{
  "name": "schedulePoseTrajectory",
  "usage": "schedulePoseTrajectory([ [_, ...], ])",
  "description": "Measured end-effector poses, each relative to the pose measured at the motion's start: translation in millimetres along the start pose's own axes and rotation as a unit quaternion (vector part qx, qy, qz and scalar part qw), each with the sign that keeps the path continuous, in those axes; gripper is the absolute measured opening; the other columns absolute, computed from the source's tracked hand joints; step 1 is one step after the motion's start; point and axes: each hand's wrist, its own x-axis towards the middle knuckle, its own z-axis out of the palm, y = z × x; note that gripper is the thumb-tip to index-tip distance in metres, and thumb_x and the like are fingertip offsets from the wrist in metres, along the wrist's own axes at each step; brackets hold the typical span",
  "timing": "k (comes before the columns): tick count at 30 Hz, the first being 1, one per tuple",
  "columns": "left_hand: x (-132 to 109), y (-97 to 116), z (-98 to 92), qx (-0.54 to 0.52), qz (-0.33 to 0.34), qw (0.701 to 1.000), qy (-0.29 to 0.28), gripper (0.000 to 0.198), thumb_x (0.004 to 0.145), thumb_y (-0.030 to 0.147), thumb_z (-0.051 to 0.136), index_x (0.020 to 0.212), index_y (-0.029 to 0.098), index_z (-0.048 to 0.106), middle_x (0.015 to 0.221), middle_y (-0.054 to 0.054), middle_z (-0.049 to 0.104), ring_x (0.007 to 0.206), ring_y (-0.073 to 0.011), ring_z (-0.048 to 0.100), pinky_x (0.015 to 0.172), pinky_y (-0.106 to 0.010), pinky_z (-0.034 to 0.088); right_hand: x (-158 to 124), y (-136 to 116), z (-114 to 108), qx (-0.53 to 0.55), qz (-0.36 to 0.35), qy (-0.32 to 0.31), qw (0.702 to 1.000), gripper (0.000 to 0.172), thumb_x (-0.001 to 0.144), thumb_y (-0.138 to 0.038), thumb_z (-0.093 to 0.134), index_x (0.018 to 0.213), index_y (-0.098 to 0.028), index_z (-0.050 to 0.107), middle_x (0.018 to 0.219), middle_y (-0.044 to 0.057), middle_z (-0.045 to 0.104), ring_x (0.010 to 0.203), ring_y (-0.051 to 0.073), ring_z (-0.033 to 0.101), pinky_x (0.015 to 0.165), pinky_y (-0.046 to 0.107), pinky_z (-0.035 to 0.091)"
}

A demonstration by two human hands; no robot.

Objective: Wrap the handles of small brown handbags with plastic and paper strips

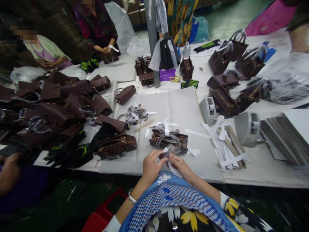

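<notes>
My left hand [151, 166] and my right hand [180, 166] meet at the table's near edge, both pinching a small plastic-wrapped strap piece [169, 150] with a white paper strip hanging below it. Just beyond my fingers lies a brown handbag [168, 140] on its side, its handles wrapped in clear plastic and white paper. Another brown handbag [116, 145] lies to its left. Loose white paper strips [196, 132] are scattered around the bag.
A heap of brown handbags [48, 109] covers the table's left. Two grey tape dispensers [248, 129] and a stack of grey boards [285, 135] stand at the right. More bags [224, 100] sit at the back right. Other people work at the far left and back.
</notes>
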Motion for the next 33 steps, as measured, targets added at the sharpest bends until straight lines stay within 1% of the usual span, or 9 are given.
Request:
schedulePoseTrajectory([
  [4, 2, -1, 1.7, 0.07, 0.022, 0.997, 0.001, 0.027, 0.081, 0.029, 0.067, 0.108, 0.028, 0.068, 0.103, -0.001, 0.071, 0.095, -0.0166, 0.064, 0.084, -0.028, 0.052, 4, -3, 3, -0.059, -0.038, 0.01, 0.997, 0.053, 0.07, -0.069, 0.063, 0.071, -0.016, 0.062, 0.058, -0.003, 0.049, 0.055, 0.01, 0.038, 0.053, 0.025, 0.025],
  [7, 4, -4, 2.8, 0.092, 0.014, 0.995, -0.02, 0.028, 0.082, 0.029, 0.065, 0.11, 0.03, 0.067, 0.105, 0.001, 0.071, 0.095, -0.016, 0.065, 0.081, -0.027, 0.052, 6, -3, 4, -0.05, -0.026, 0.001, 0.998, 0.055, 0.07, -0.071, 0.061, 0.071, -0.016, 0.063, 0.06, -0.002, 0.053, 0.058, 0.012, 0.043, 0.057, 0.026, 0.031],
  [10, 3, -7, 1.6, 0.096, 0.001, 0.994, -0.043, 0.026, 0.082, 0.03, 0.065, 0.108, 0.029, 0.068, 0.103, 0.001, 0.071, 0.094, -0.0159, 0.065, 0.082, -0.027, 0.052, 4, -2, 0, -0.009, 0.004, -0.043, 0.999, 0.048, 0.066, -0.063, 0.07, 0.08, -0.017, 0.068, 0.07, 0.0, 0.063, 0.067, 0.014, 0.053, 0.067, 0.028, 0.04],
  [13, 0, -12, 0.1, 0.105, 0.004, 0.993, -0.061, 0.026, 0.082, 0.031, 0.065, 0.108, 0.029, 0.068, 0.102, 0.001, 0.071, 0.094, -0.0158, 0.064, 0.084, -0.028, 0.051, 5, 3, -9, -0.024, 0.026, -0.092, 0.995, 0.042, 0.061, -0.05, 0.08, 0.084, -0.016, 0.071, 0.083, 0.002, 0.069, 0.075, 0.016, 0.059, 0.081, 0.032, 0.043],
  [16, -2, -23, 2.4, 0.139, 0.023, 0.989, -0.053, 0.027, 0.083, 0.032, 0.065, 0.109, 0.029, 0.067, 0.105, 0.0, 0.071, 0.095, -0.0162, 0.063, 0.084, -0.029, 0.051, 19, 13, -15, -0.042, 0.04, -0.071, 0.996, 0.039, 0.058, -0.044, 0.083, 0.083, -0.015, 0.073, 0.079, 0.002, 0.071, 0.073, 0.016, 0.061, 0.084, 0.035, 0.045],
  [19, -4, -47, 10.9, 0.19, 0.058, 0.979, -0.043, 0.028, 0.084, 0.029, 0.063, 0.112, 0.028, 0.066, 0.104, -0.001, 0.07, 0.095, -0.0171, 0.062, 0.082, -0.03, 0.05, 45, 30, -14, -0.015, 0.059, -0.012, 0.998, 0.034, 0.048, -0.035, 0.087, 0.071, -0.016, 0.072, 0.069, 0.0, 0.069, 0.067, 0.014, 0.06, 0.082, 0.033, 0.048],
  [22, -9, -83, 26.1, 0.23, 0.088, 0.968, -0.047, 0.03, 0.087, 0.03, 0.058, 0.116, 0.027, 0.063, 0.103, -0.003, 0.071, 0.093, -0.0177, 0.062, 0.08, -0.03, 0.05, 73, 53, -11, -0.008, 0.097, 0.033, 0.995, 0.029, 0.04, -0.025, 0.088, 0.057, -0.016, 0.065, 0.058, -0.003, 0.064, 0.059, 0.013, 0.057, 0.072, 0.031, 0.05],
  [27, -25, -140, 57.4, 0.255, 0.106, 0.96, -0.05, 0.029, 0.089, 0.029, 0.055, 0.116, 0.027, 0.063, 0.101, -0.003, 0.072, 0.089, -0.0175, 0.062, 0.076, -0.03, 0.048, 97, 93, -16, -0.012, 0.128, 0.063, 0.99, 0.025, 0.043, -0.018, 0.084, 0.05, -0.017, 0.06, 0.051, -0.004, 0.06, 0.053, 0.01, 0.054, 0.061, 0.025, 0.047],
  [33, -38, -163, 72.1, 0.243, 0.091, 0.966, -0.015, 0.03, 0.09, 0.031, 0.054, 0.119, 0.029, 0.062, 0.105, -0.002, 0.072, 0.09, -0.0163, 0.061, 0.076, -0.029, 0.047, 97, 104, -24, -0.01, 0.16, 0.06, 0.985, 0.024, 0.048, -0.022, 0.085, 0.062, -0.015, 0.065, 0.062, -0.001, 0.066, 0.061, 0.012, 0.06, 0.062, 0.024, 0.049],
])
